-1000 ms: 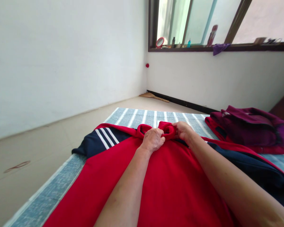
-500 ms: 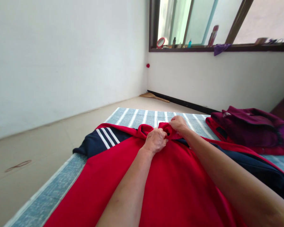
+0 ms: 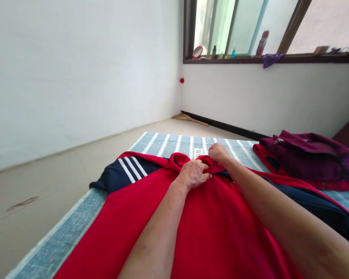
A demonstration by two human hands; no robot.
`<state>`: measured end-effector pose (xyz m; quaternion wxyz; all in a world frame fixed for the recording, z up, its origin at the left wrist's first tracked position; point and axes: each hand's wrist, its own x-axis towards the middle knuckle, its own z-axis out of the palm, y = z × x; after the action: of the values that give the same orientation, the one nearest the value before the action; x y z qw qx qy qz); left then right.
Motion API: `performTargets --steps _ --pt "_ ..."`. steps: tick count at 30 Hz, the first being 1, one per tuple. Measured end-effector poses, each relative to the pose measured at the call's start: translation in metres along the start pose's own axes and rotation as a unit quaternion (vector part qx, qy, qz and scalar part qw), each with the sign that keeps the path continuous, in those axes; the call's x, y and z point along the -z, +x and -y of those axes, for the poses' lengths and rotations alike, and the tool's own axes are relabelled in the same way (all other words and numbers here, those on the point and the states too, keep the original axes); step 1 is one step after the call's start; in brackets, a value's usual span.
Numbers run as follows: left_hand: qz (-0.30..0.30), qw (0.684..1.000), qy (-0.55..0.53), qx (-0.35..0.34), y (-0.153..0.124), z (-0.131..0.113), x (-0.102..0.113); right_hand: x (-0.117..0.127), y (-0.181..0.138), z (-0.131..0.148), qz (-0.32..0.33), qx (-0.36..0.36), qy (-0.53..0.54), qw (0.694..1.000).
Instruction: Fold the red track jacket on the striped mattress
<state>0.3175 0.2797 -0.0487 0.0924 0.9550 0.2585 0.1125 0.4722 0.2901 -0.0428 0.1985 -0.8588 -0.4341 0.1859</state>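
A red shirt (image 3: 197, 224) with navy sleeves and white stripes lies spread across a blue striped mat (image 3: 174, 144). Its red collar (image 3: 180, 159) is bunched at the far end. My left hand (image 3: 193, 174) presses on the shirt just below the collar, fingers curled into the cloth. My right hand (image 3: 218, 152) is closed on the collar's right side, pinching the fabric. A white label (image 3: 198, 152) shows beside the collar between the hands. The left navy sleeve (image 3: 125, 173) lies flat toward the mat's left edge.
A pile of folded maroon and purple clothes (image 3: 306, 159) sits on the mat at the right. Bare floor (image 3: 46, 182) runs along the left to white walls. A window ledge (image 3: 267, 58) above holds bottles, a small mirror and a purple cloth.
My right hand has moved farther along the collar and pulled it back, uncovering the white label. My left hand has shifted slightly right and flattened on the shirt.
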Motion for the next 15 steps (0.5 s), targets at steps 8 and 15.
performTargets --steps 8,15 --pt "-0.011 0.999 -0.043 -0.03 0.0 0.001 -0.006 0.005 -0.02 0.009 -0.101 0.132 -0.14 0.976" --pt "-0.03 0.99 -0.135 0.005 -0.003 0.006 -0.005 0.012 -0.043 0.008 -0.044 0.213 -0.235 0.947"
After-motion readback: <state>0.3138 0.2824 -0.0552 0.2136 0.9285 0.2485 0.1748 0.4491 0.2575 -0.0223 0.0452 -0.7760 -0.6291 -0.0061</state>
